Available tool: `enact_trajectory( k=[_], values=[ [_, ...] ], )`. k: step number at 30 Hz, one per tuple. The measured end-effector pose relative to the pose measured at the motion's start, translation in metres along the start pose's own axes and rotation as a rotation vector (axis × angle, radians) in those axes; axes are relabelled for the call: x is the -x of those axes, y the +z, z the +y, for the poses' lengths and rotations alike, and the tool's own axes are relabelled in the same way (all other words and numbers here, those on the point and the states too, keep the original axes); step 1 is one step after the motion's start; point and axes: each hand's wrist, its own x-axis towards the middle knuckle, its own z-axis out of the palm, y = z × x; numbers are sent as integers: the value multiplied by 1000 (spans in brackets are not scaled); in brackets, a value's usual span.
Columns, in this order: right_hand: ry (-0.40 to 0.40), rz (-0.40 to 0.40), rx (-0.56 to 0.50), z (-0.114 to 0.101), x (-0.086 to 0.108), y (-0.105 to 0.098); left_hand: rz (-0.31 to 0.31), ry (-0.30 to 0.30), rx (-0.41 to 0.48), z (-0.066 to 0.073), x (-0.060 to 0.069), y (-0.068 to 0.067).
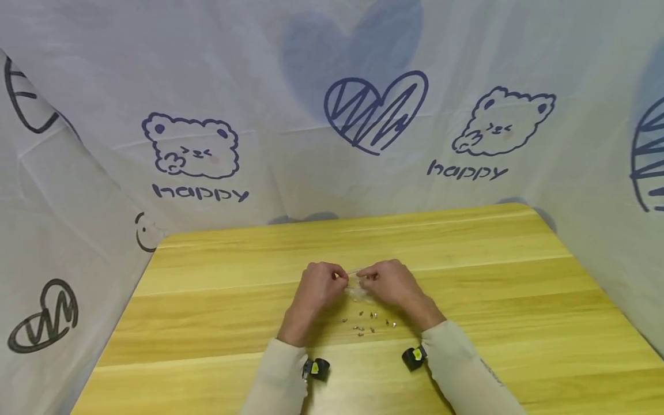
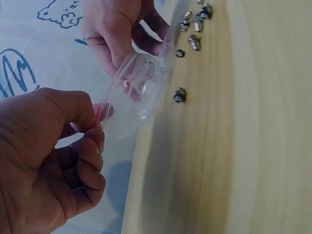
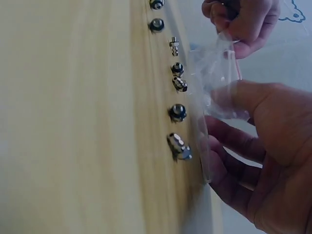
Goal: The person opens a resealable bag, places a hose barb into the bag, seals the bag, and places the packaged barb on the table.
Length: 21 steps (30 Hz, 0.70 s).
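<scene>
White cloth (image 1: 287, 184) fills the upper part of the head view, printed with hearts (image 1: 376, 112), bear faces (image 1: 192, 150) and the word "happy"; below it, a yellow wood-grain table (image 1: 207, 323) spans the lower part. Just below the middle of the frame, a clear plastic bag (image 1: 358, 293) stretches between my hands. My left hand (image 1: 321, 285) pinches the bag's edge between thumb and forefinger, at a red line visible in the left wrist view. My right hand (image 1: 392, 282) holds the opposite side between thumb and fingers; I cannot tell whether the thumb lies inside or behind the film. Small metal fittings (image 3: 178, 112) lie scattered on the table, below the bag in the head view. Cream sleeves (image 1: 280, 374) enter from the bottom, a small black camera (image 1: 320, 370) at each cuff.
</scene>
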Motion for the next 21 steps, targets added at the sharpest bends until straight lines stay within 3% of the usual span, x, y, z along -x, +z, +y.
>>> enact_trajectory(
  k=[4, 9, 12, 17, 21],
  values=[
    [-22, -22, -25, 3, -1, 1, -49, 24, -58, -4, -1, 6],
    [-3, -163, -70, 5, -5, -1, -124, -29, -75, -7, -1, 11],
    [20, -217, -99, 6, -6, -4, -129, -41, -58, -7, -2, 15],
    [38, -202, -109, 7, -6, -4, -84, -12, -57, -7, -5, 18],
    [80, -161, -100, 8, -5, -3, -92, -13, -61, -3, -5, 18]
  ],
)
